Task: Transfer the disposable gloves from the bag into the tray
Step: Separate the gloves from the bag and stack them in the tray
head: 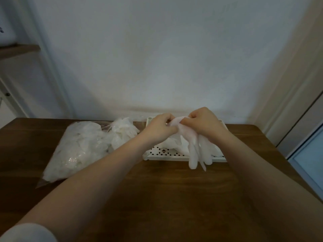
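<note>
From the head camera, the only view we have, we see the left hand [161, 127] and the right hand [205, 124] raised together over the white perforated tray [167, 154], both pinching the cuff end of a translucent disposable glove [194, 149] between thumb and curled fingers [170, 117]; the exact lie of each fingertip is hidden by the film and by the knuckles. The glove hangs from that pinch, its long axis running roughly from the far cuff down toward us, its finger ends pointing at the near rim of the tray and lapping over it above the bench [166, 198]. That overhang is what we judge to be the main risk: if the hands let go where they are, the thin film could slide or drift over the near rim and land on the bench instead of in the tray. It may also cling to the skin and be lifted out again as the hands pull away, and a second glove could be stuck to it, though we cannot tell how many layers are held. More gloves already lie in the tray beneath. To the left, the clear plastic bag [76, 151] lies on its side with a loose heap of gloves [124, 131] spilling from its mouth just beside the tray; a careless reach could drag that heap onto the bench.
</note>
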Demonstrator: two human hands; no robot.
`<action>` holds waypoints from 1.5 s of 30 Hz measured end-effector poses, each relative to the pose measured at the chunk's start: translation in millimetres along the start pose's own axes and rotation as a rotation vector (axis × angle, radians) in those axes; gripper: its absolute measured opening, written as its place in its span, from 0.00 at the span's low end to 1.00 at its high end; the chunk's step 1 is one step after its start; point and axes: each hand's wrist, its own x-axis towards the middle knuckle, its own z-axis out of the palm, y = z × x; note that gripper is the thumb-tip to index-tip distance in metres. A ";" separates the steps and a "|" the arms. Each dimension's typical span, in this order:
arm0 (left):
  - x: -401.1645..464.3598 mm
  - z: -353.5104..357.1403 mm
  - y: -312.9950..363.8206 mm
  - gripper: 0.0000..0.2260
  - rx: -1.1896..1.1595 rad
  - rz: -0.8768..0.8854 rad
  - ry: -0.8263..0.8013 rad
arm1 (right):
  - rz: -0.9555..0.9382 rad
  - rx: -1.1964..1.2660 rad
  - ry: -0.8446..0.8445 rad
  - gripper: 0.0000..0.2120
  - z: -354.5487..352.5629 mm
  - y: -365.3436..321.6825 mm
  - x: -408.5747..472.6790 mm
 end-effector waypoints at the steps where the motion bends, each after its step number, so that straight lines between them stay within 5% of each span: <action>1: 2.2 -1.2 -2.8 0.02 -0.022 -0.015 0.002 | -0.004 0.025 -0.029 0.14 -3.8 2.7 0.9; 8: 15.0 -11.2 -17.8 0.06 -0.605 -0.287 -0.113 | 0.031 0.008 -0.408 0.11 -57.5 44.2 1.9; 11: 18.8 -5.9 -20.7 0.06 -0.662 -0.297 -0.128 | 0.090 0.098 -0.536 0.14 -74.5 65.9 5.8; 13: 23.4 -0.3 -22.0 0.07 -0.573 -0.315 -0.082 | 0.123 0.163 -0.473 0.12 -79.4 73.7 10.2; 16: 34.2 8.9 -25.3 0.08 -0.336 -0.368 0.004 | 0.150 -0.071 -0.225 0.14 -69.0 89.1 30.8; 26: 60.2 21.0 -53.6 0.10 0.490 -0.174 0.167 | 0.245 -0.272 -0.087 0.16 -23.6 109.9 66.1; 30: 62.0 18.1 -57.1 0.14 0.637 -0.211 0.176 | 0.077 -0.575 0.257 0.20 -21.0 104.8 54.8; 33: 55.0 18.2 -47.4 0.22 0.663 -0.164 0.172 | -0.295 -0.566 0.098 0.23 -2.2 88.6 38.1; 36: 46.0 26.4 -27.1 0.21 0.718 0.162 0.233 | -0.375 -0.682 -0.264 0.30 24.3 82.9 23.7; 39: 38.3 45.1 -20.1 0.18 0.830 0.342 -0.093 | -0.215 -0.685 -0.405 0.37 38.5 96.7 23.3; 42: 35.6 54.0 -41.9 0.26 0.934 0.105 -0.412 | -0.117 -0.653 -0.451 0.41 35.6 110.9 24.0; 45: 39.3 52.4 -59.0 0.40 0.926 -0.063 -0.502 | -0.111 -0.595 -0.459 0.44 24.0 125.2 25.3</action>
